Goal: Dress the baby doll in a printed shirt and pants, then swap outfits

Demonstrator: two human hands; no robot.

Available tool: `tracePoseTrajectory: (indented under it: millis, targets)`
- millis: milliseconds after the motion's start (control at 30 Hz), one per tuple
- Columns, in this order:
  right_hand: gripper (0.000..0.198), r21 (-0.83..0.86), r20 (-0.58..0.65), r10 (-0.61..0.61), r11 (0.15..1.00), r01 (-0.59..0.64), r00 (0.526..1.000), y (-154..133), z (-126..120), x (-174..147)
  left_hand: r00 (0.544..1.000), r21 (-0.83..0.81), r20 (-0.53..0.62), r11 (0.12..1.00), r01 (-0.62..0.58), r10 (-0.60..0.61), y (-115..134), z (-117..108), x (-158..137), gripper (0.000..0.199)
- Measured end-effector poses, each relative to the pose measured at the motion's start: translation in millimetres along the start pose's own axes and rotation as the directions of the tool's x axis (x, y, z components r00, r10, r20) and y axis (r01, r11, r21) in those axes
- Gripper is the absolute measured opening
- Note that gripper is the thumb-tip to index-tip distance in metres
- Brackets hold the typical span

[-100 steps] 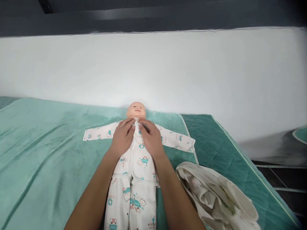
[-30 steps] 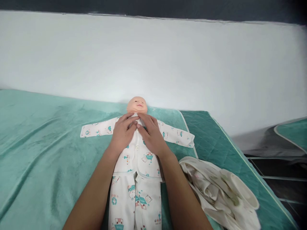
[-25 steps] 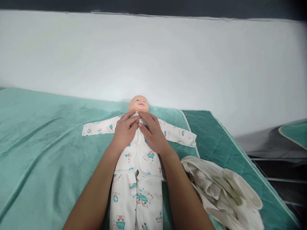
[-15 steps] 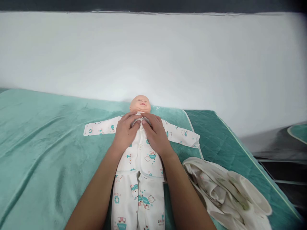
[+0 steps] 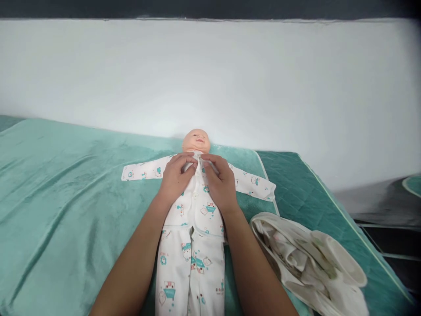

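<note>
A baby doll point(image 5: 196, 140) lies on its back, head away from me, both sleeves stretched out sideways. It wears a white printed baby shirt point(image 5: 194, 210) and matching trousers point(image 5: 176, 272). At the top of the shirt front, just below the neck, my left hand point(image 5: 179, 173) pinches the edge on the left side. My right hand point(image 5: 220, 175) grips the opposite edge, thumb and fingers close together. The two hands are slightly apart, with the front placket between them. Lower down, small fasteners show along the placket. The fingertips partly hide the collar area.
A crumpled off-white cloth point(image 5: 309, 263) lies to the right of the doll. Underneath is a light green blanket point(image 5: 66, 197) over a darker quilted green cover point(image 5: 302, 193). A white wall point(image 5: 210, 79) rises behind the doll's head.
My hands have drawn slightly apart at the collar, so more of the placket shows between them. The whole view has shifted a little.
</note>
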State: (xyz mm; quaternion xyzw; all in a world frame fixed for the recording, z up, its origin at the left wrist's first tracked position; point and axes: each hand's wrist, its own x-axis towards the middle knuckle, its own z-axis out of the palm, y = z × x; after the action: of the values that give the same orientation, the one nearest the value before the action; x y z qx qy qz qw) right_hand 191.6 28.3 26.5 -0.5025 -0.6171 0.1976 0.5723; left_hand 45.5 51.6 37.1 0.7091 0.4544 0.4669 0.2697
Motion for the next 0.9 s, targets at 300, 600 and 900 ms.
tracePoseTrajectory:
  millis: [300, 600, 900]
  targets:
    - [0.029, 0.031, 0.061, -0.098, 0.995, 0.097, 0.993, 0, -8, -51, 0.992, 0.029, 0.018, 0.991, -0.128, 0.128, -3, -8, -36, 0.021]
    - [0.03, -0.053, 0.065, -0.113, 0.992, 0.117, 0.991, -1, -12, -59, 0.99, 0.021, 0.042, 0.991, -0.135, 0.134, -4, -10, -35, 0.022]
    - [0.033, -0.147, 0.077, -0.157, 0.975, 0.167, 0.985, -2, -13, -56, 0.996, -0.086, 0.052, 0.994, -0.071, 0.075, -6, -10, -28, 0.019]
